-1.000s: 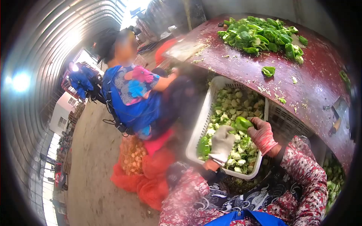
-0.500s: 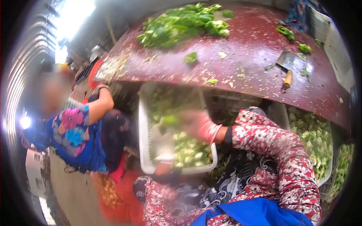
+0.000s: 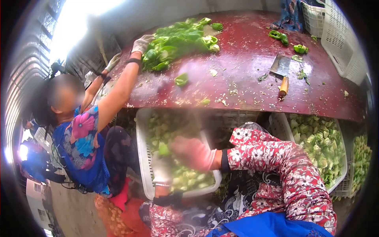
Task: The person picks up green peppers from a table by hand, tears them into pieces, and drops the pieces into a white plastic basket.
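Note:
A white crate (image 3: 145, 173) of cut green peppers (image 3: 193, 179) stands in front of me, below the table edge. My left hand (image 3: 162, 170), in a pale glove, is over the crate with its fingers up around a bright green pepper piece (image 3: 163, 149). Close to that piece on its right is my right hand (image 3: 192, 153), in a pinkish-white glove. Motion smears its fingers, so I cannot tell whether they grip anything. Both hands overlap the crate's contents in this view.
On the red table (image 3: 237, 51) lie a heap of green peppers (image 3: 173, 43), scattered seeds and a cleaver (image 3: 280, 71). A co-worker (image 3: 85, 146) at left reaches onto the table, one gloved hand (image 3: 142, 43) at the heap. Another pepper crate (image 3: 341, 158) stands right; an orange mesh sack (image 3: 112, 215) lies lower left.
My hands and the pepper piece have come closer together, the right hand moving left and down. The co-worker has reached up to the heap. The view has shifted, showing the table lower.

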The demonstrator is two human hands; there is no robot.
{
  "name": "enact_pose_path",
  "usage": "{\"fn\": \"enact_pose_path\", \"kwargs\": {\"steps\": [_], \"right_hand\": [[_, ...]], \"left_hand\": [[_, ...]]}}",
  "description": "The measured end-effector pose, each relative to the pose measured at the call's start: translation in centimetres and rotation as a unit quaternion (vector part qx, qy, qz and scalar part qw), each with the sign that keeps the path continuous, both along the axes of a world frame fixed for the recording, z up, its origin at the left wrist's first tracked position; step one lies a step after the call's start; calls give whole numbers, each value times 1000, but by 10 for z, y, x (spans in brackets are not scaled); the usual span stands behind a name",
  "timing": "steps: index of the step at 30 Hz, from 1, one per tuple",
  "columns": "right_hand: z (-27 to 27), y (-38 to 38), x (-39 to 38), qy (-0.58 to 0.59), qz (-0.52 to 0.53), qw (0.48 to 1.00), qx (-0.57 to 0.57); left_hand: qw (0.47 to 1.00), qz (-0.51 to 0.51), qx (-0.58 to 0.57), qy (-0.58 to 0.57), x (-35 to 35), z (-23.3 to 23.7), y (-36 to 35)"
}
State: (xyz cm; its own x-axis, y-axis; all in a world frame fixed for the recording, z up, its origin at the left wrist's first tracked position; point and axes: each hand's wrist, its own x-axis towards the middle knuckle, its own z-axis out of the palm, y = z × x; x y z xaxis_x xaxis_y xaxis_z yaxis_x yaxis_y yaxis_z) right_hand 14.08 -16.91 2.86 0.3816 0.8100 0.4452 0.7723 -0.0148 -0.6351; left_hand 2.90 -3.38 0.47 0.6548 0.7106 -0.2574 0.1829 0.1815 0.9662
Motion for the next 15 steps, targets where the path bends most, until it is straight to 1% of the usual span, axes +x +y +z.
{"fn": "enact_pose_path", "kwargs": {"steps": [1,2,4,5,7,8,9,10,11,13,14,15], "right_hand": [[-2,-1,-3,-14,2,999,-30],[-4,-2,-4,-15,-1,999,-29],[-6,-2,-5,-52,19,998,-27],[-5,-2,-4,-53,20,998,-27],[-1,-3,-4,30,18,999,-29],[-3,-2,-6,30,18,999,-28],[-7,0,-8,25,21,999,-31],[-8,1,-10,19,23,999,-34],[-7,1,-10,20,23,999,-33],[-4,-4,-11,-32,29,999,-12],[-5,-4,-7,-31,30,999,-14],[-5,-2,0,-15,0,1000,27]], "left_hand": [[999,-16,31,14,-1,-6,3],[999,-19,32,13,-1,-12,4],[998,20,41,-50,-1,-21,3],[998,21,41,-51,-1,-19,0],[993,14,95,-72,-4,-10,-7],[993,15,96,-72,-5,-16,-3],[991,24,131,-26,-5,-27,7],[986,33,165,20,-4,-26,8],[985,34,166,21,-4,-25,5],[992,81,75,-60,0,-8,-15],[992,81,72,-59,0,-22,-4],[992,39,118,-37,-3,-47,17]]}}
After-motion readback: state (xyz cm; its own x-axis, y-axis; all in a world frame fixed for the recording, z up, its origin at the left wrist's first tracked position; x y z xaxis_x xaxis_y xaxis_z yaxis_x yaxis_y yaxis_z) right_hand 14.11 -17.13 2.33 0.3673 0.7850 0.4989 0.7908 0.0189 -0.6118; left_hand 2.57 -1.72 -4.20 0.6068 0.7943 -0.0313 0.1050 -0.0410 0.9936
